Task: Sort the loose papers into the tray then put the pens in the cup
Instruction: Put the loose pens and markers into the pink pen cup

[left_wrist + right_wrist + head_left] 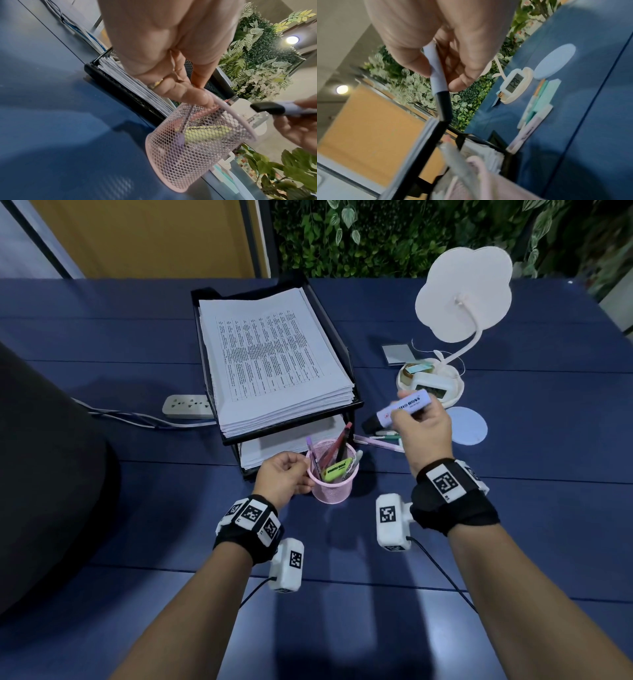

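Note:
A pink mesh cup stands on the blue table in front of the black paper tray, which carries a thick stack of printed papers. Several pens and a yellow highlighter stick out of the cup. My left hand grips the cup's rim with thumb and fingers. Above and right of the cup, my right hand pinches a lilac highlighter with a black cap, cap pointing down-left toward the cup. A few more pens lie on the table behind it.
A white cloud-shaped lamp with a small clock in its base stands at the right, next to a pale round coaster. A power strip with cables lies left of the tray. A dark chair fills the left edge.

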